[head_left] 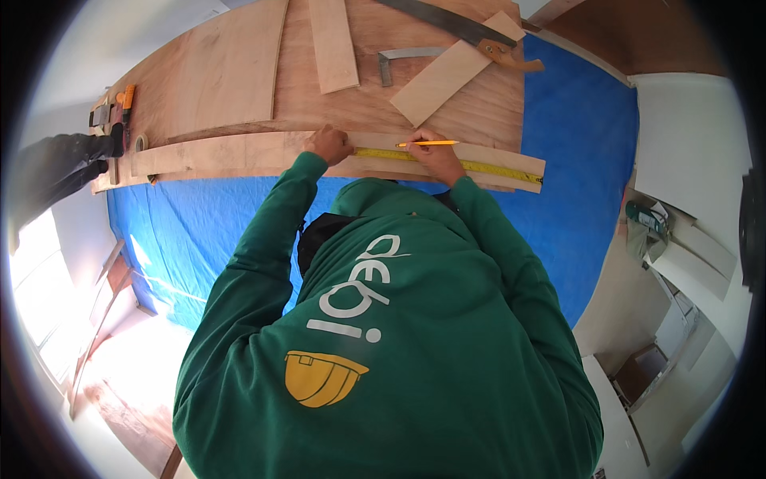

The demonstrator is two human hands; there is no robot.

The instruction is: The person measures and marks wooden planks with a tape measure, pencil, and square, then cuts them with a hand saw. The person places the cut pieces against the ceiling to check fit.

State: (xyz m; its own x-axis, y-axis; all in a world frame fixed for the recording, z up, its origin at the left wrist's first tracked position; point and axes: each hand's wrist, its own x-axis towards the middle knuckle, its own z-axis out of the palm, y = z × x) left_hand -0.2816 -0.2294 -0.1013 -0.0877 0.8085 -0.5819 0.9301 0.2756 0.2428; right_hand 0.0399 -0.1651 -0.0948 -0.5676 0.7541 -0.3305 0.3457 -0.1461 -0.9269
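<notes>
A long pale plywood strip [215,149] lies across the near edge of a larger plywood sheet [483,112]. Along its right part runs a yellow tape measure [487,168]. My left hand [328,145] is closed on the tape at the strip's middle. My right hand [433,160], a little to the right, grips a yellow pencil [443,143] held over the tape and strip, its tip pointing left.
Loose boards [335,48], a handsaw [439,20] and a metal square [407,53] lie beyond. A person's dark-trousered legs [68,160] and some tools [126,97] are at left. Blue tarp [582,176] lies underneath. Green-and-grey items [648,223] sit right.
</notes>
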